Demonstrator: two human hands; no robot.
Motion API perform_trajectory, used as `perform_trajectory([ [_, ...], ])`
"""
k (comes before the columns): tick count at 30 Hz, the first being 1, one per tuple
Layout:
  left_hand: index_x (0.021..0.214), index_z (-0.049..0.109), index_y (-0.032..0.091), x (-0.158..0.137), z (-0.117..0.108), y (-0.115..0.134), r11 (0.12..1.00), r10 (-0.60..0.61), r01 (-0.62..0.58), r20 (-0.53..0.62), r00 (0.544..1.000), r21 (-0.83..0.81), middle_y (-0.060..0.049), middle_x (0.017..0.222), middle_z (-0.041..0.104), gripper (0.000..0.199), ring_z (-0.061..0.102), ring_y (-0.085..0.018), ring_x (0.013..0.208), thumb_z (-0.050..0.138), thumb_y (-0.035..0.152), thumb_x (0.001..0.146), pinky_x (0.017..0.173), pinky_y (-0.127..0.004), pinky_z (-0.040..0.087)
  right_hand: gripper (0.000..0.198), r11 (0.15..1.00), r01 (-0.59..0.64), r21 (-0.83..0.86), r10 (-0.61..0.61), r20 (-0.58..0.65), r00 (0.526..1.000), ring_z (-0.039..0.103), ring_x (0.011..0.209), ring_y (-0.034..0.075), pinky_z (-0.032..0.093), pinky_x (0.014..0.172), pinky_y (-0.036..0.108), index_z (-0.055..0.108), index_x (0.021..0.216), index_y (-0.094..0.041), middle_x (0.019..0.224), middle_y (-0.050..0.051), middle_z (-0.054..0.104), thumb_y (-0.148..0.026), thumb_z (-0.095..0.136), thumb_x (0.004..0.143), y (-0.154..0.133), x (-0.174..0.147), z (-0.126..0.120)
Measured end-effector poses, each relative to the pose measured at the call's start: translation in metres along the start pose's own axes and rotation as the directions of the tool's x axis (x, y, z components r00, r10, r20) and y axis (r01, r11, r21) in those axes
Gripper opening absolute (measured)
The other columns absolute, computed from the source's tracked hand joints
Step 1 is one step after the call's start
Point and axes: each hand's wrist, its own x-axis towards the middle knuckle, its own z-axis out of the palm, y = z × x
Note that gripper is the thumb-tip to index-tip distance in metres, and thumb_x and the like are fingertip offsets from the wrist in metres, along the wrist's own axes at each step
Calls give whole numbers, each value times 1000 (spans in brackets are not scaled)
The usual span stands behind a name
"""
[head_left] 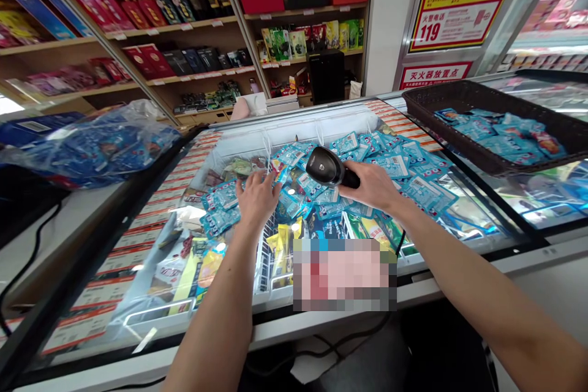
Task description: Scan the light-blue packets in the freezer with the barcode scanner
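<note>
My right hand (374,187) is wrapped round the handle of a black barcode scanner (323,166), whose head points to the left over the packets. Beneath it, many small blue packets (390,165) lie heaped on the glass lid of a chest freezer (271,334). My left hand (258,196) lies palm down with its fingers spread, at the left part of the heap. Several blue packets (222,205) lie just left of those fingers. Whether the left fingertips press on a packet, I cannot tell. Yellow and green packages (282,248) show through the glass below.
A dark woven basket (500,162) with more blue packets stands at the right. On the left sits a clear plastic bag (110,144) full of blue packets. Shelves (193,27) with boxes and bottles rise behind. A black cable (344,340) hangs along the front edge.
</note>
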Motion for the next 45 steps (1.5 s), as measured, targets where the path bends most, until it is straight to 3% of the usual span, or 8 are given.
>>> perform_trajectory([
  [4,111,63,28,1,4,-10,1000,-27,26,58,998,10,-11,118,61,33,50,-31,113,42,31,86,105,-59,22,27,999,-20,-26,19,-13,1000,60,73,20,31,59,27,60,94,-22,82,3,68,-43,55,79,3,0,1],
  [11,113,61,24,0,1,-12,976,-51,38,54,997,215,-10,114,62,40,54,-27,111,31,18,87,110,-58,9,30,998,-43,-51,42,-24,999,60,71,20,31,58,28,61,93,-22,79,3,68,-47,55,78,7,2,3],
  [17,117,60,20,6,13,20,1000,8,-6,72,997,-17,-11,116,62,55,53,-26,109,32,58,88,96,-40,39,28,998,-44,-42,44,-21,999,60,70,19,31,58,28,61,91,-22,79,3,68,-45,55,77,7,2,3],
  [22,119,60,26,4,20,34,1000,-9,10,107,994,-12,-11,125,55,67,46,-34,116,38,74,77,94,-49,37,27,998,-42,-39,41,-20,999,60,68,19,30,57,28,62,88,-21,79,3,68,-45,56,76,6,3,3],
  [29,119,57,32,-1,19,44,999,29,-22,143,989,-50,-9,131,49,67,39,-36,121,48,76,69,97,-54,31,27,998,-35,-49,35,-1,999,59,68,19,31,58,28,63,87,-21,79,4,68,-45,57,77,4,2,5],
  [37,122,44,24,8,23,36,954,-48,77,105,993,-291,-8,100,60,81,54,-30,102,68,67,58,90,-48,37,26,998,-29,-60,30,14,999,60,69,18,31,58,28,62,88,-21,80,3,68,-44,57,77,4,2,6],
  [42,133,29,22,10,28,28,786,30,11,55,998,-618,-1,79,57,80,58,-18,73,69,49,68,71,-36,45,27,998,-38,-49,40,26,999,60,70,18,32,58,28,63,90,-21,81,3,68,-44,57,77,4,2,5],
  [45,137,21,22,12,34,25,719,48,-38,-5,999,-693,1,77,57,85,55,-15,65,69,41,71,66,-32,44,27,998,-41,-55,43,36,998,60,71,18,31,58,28,63,90,-21,81,3,68,-44,57,77,3,2,4],
])
